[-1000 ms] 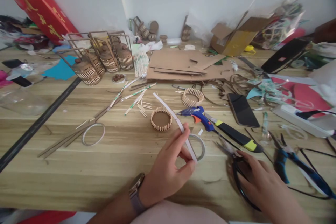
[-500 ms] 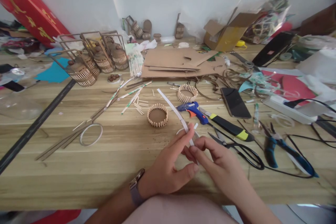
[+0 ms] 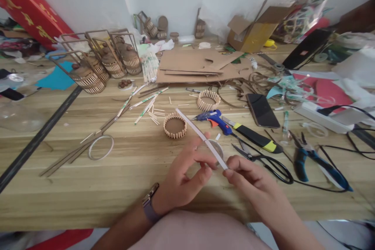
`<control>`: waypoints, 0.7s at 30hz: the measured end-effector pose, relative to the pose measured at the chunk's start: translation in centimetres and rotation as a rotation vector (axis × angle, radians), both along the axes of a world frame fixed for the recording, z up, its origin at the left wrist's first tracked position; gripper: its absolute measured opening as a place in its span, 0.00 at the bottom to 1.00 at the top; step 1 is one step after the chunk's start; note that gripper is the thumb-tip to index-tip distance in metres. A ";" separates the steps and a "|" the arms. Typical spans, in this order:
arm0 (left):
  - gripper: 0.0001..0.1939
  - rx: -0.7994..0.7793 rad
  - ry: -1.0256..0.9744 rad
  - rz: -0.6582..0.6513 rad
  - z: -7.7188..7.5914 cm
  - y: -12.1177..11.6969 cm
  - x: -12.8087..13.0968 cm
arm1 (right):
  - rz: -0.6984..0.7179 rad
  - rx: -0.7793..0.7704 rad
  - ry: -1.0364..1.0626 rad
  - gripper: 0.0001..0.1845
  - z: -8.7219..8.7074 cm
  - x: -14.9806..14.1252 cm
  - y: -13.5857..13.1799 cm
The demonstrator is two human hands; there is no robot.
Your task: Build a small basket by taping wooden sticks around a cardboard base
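A narrow white strip (image 3: 191,125) slants up and to the left in front of me. Its lower end is pinched between the thumb and fingers of my right hand (image 3: 249,179). My left hand (image 3: 186,175), with a watch on the wrist, has its fingers apart beside the strip; one fingertip is close behind it, and I cannot tell whether they touch. Partly hidden beneath the strip lies a round, pale-rimmed object (image 3: 216,151). Just beyond my left hand stands a round brown base ringed with short wooden sticks (image 3: 175,127). Another stick ring (image 3: 208,100) sits farther back.
To the right lie a blue glue gun (image 3: 215,119), a utility knife (image 3: 254,138), scissors (image 3: 272,168), pliers (image 3: 307,160) and a phone (image 3: 263,110). A white hoop (image 3: 101,147) and loose sticks (image 3: 154,115) are leftward. Small lidded baskets (image 3: 108,64) and cardboard (image 3: 187,64) stand behind.
My right hand has drawn slightly right with the strip's end. My left fingers have come apart and moved a little left, away from my right hand.
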State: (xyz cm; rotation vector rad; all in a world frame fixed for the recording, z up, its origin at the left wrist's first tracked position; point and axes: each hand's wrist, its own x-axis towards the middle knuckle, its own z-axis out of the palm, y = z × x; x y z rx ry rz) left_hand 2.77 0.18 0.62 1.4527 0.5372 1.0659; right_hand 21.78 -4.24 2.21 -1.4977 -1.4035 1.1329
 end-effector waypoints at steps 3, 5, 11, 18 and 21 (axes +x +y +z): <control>0.10 -0.290 -0.222 0.040 0.1 0.3 0.4 | -0.003 0.002 -0.050 0.19 0.0 0.0 -0.1; 0.19 -0.444 -0.314 0.074 0.2 0.7 0.7 | 0.015 0.006 -0.081 0.19 0.0 0.0 -0.1; 0.25 -0.729 -0.295 0.107 0.4 1.5 1.1 | 0.019 -0.025 -0.140 0.16 0.0 -0.3 -0.2; 0.16 -0.688 -0.407 -0.045 0.5 1.2 0.9 | 0.047 -0.304 0.232 0.15 1.5 -0.4 0.0; 0.11 -0.616 -0.375 -0.039 0.7 1.2 0.7 | 0.137 -0.456 0.474 0.17 1.7 -0.7 -0.1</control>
